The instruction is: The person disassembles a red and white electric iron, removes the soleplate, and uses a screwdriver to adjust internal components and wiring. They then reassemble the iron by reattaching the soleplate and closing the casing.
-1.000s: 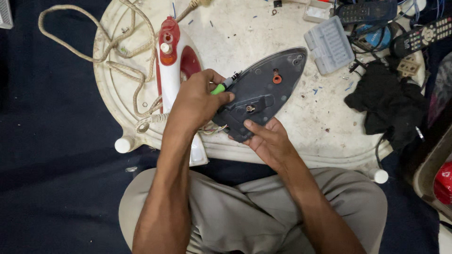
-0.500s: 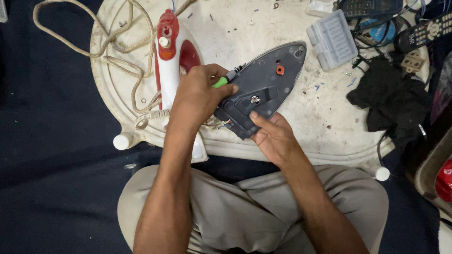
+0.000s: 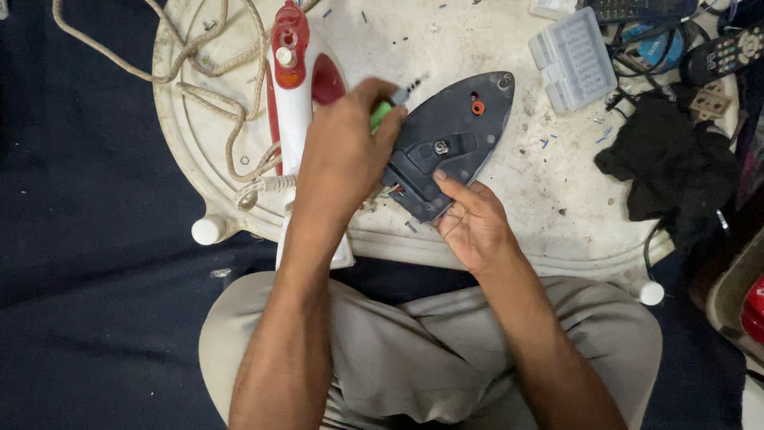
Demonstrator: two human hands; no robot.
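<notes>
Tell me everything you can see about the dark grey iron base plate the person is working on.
The iron base plate is a flat, dark grey, matte piece, pointed at the far-right end and wide near the person. Its upper face shows an orange ring near the tip, a metal screw fitting at the middle and small wires at the wide end. It lies on the round white table, tip toward the upper right. The right hand steadies its near edge with thumb and fingers; the left hand, holding a green-handled tool, touches its left edge.

The left hand (image 3: 344, 151) covers most of the green-handled screwdriver (image 3: 382, 114), its tip out of sight; the beige braided cord (image 3: 199, 72) runs off the top edge; the black remote control (image 3: 724, 52) is cut by the right edge; small screws on the counter (image 3: 446, 239) too tiny to tell.
</notes>
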